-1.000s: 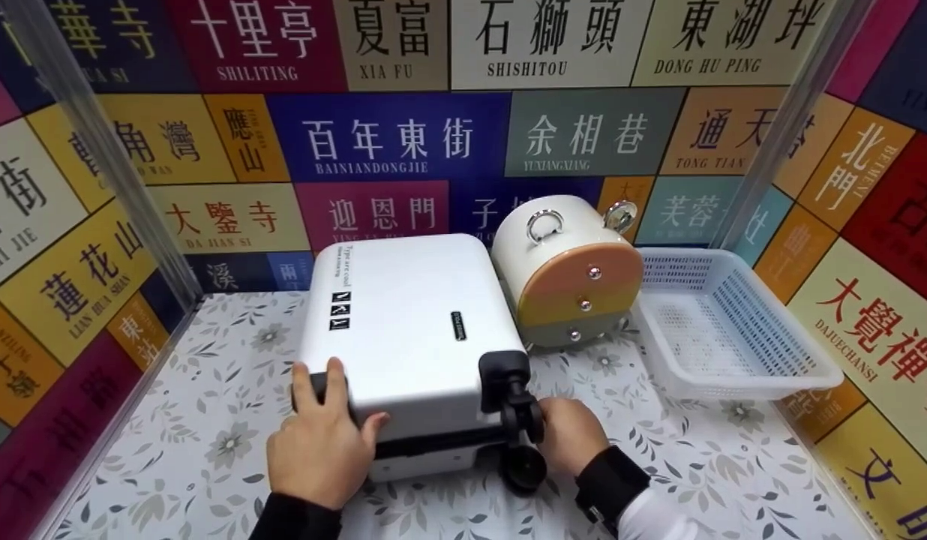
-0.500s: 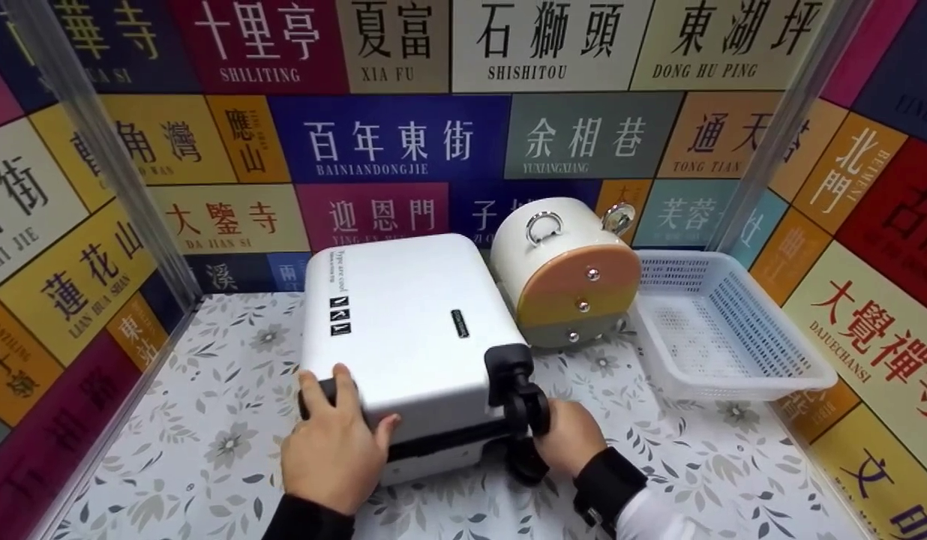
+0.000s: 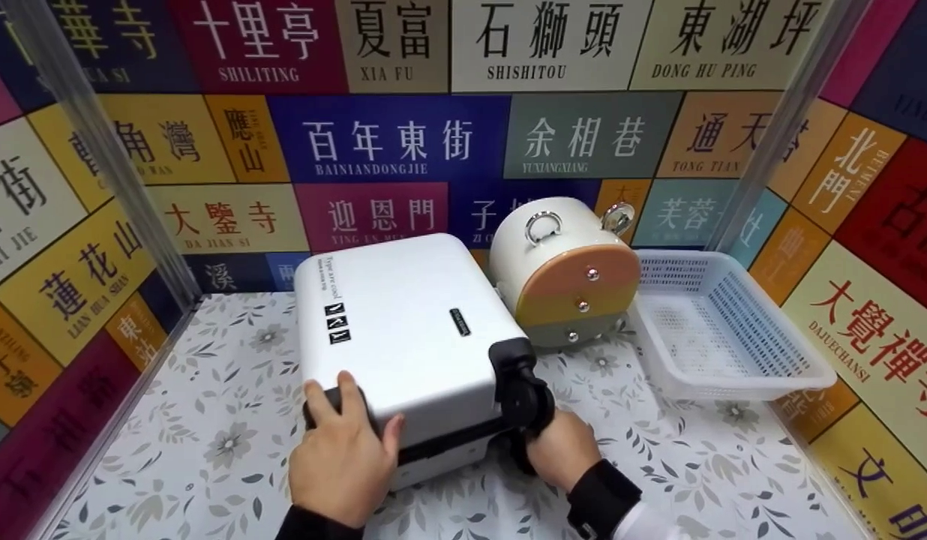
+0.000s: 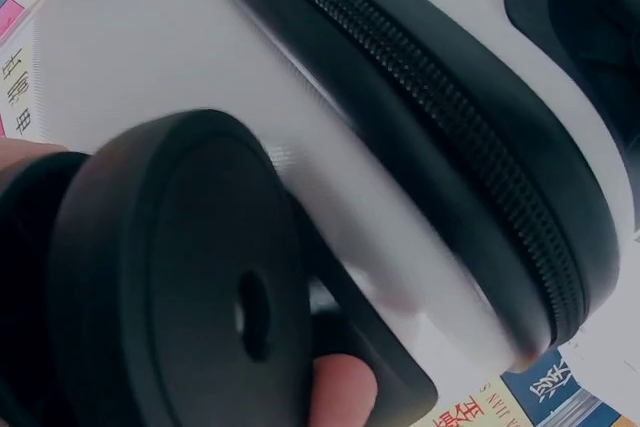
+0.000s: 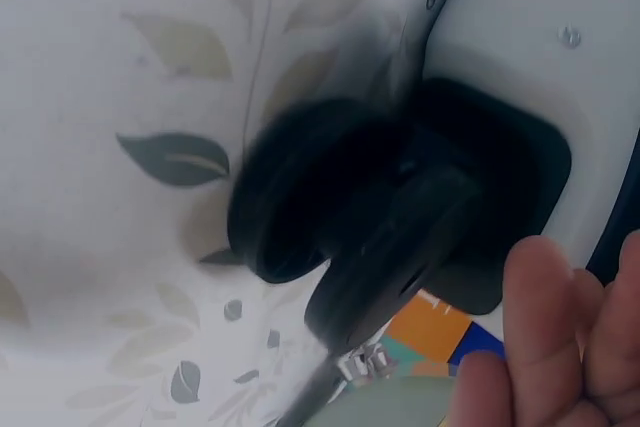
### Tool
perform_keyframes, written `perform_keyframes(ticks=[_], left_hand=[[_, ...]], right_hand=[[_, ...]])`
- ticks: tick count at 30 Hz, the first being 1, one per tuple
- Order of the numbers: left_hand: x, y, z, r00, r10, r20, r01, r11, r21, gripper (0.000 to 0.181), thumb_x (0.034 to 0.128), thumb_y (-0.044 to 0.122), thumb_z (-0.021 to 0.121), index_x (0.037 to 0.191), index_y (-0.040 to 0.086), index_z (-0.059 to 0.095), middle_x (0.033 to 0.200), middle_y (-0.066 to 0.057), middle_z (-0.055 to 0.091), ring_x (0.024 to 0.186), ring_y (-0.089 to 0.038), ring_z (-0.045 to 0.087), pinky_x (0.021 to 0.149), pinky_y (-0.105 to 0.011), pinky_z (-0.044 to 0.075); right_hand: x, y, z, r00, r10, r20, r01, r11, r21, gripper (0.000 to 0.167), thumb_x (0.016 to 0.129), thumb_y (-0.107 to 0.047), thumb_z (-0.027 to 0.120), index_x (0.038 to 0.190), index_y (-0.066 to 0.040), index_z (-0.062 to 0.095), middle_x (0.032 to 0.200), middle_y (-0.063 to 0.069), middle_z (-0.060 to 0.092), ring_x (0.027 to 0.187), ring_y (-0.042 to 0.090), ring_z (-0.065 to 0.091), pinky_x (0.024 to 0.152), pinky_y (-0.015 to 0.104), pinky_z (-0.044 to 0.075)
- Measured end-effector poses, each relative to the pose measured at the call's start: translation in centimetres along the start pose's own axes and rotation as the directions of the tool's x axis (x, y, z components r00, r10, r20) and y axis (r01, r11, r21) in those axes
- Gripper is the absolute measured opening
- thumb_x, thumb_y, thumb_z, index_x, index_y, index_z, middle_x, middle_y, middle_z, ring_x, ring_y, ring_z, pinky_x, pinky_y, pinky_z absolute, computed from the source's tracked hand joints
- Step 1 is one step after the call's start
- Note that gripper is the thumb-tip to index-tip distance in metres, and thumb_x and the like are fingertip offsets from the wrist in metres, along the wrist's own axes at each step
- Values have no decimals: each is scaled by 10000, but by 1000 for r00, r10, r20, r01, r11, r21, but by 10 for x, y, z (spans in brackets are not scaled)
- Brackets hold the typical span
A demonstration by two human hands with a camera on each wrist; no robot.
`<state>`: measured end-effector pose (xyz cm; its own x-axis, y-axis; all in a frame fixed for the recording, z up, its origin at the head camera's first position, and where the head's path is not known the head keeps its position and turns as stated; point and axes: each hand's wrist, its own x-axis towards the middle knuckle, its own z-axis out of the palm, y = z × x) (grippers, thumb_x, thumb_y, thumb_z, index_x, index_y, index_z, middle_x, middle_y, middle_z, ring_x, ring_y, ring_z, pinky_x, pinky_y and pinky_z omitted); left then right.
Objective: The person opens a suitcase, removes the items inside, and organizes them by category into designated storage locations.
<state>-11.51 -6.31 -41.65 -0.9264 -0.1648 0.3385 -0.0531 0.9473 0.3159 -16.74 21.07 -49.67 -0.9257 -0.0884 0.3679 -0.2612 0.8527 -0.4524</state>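
Observation:
A white hard-shell suitcase [image 3: 396,322] lies flat, its wheeled end towards me. My left hand [image 3: 343,457] grips its near left corner, where a black caster wheel [image 4: 210,277] sits between thumb and fingers in the left wrist view. At the near right corner my right hand [image 3: 565,450] is partly hidden behind another black caster wheel [image 3: 527,405]. In the right wrist view that wheel looks blurred, with loosely bent fingers [image 5: 540,297] beside its mount and the suitcase shell. Whether they touch the shell, I cannot tell.
A cream round-bodied bag [image 3: 542,240] with a striped front and metal rings stands right behind the suitcase. Farther right is a white plastic basket [image 3: 778,386]. Printed walls [image 3: 403,135] enclose the leaf-patterned tabletop [image 3: 231,442].
The suitcase has turned slightly, its near end shifting right. My left hand has moved right and down with it. The right caster has swivelled, and my right hand has moved slightly lower.

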Motion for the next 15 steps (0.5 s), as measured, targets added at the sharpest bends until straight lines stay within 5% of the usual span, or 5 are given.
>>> perform_keyframes(ticks=[9, 15], left_hand=[[-10, 5, -3, 999, -17, 39, 16, 1000, 7, 952, 924, 549, 709, 1561, -79, 385, 1485, -481, 324, 546, -362, 624, 450, -501, 508], [-22, 13, -12, 994, 24, 110, -16, 997, -73, 941, 916, 560, 732, 1581, -16, 398, 1539, -454, 293, 625, -380, 671, 520, -516, 563]], right_hand=[[-7, -1, 10, 994, -49, -102, 49, 999, -4, 107, 842, -114, 730, 801, -36, 669, 605, 155, 659, 549, 388, 649, 483, 493, 485], [11, 6, 5, 999, 36, -5, -36, 999, 17, 129, 904, -119, 695, 803, -39, 688, 679, 172, 695, 622, 372, 672, 573, 510, 535]])
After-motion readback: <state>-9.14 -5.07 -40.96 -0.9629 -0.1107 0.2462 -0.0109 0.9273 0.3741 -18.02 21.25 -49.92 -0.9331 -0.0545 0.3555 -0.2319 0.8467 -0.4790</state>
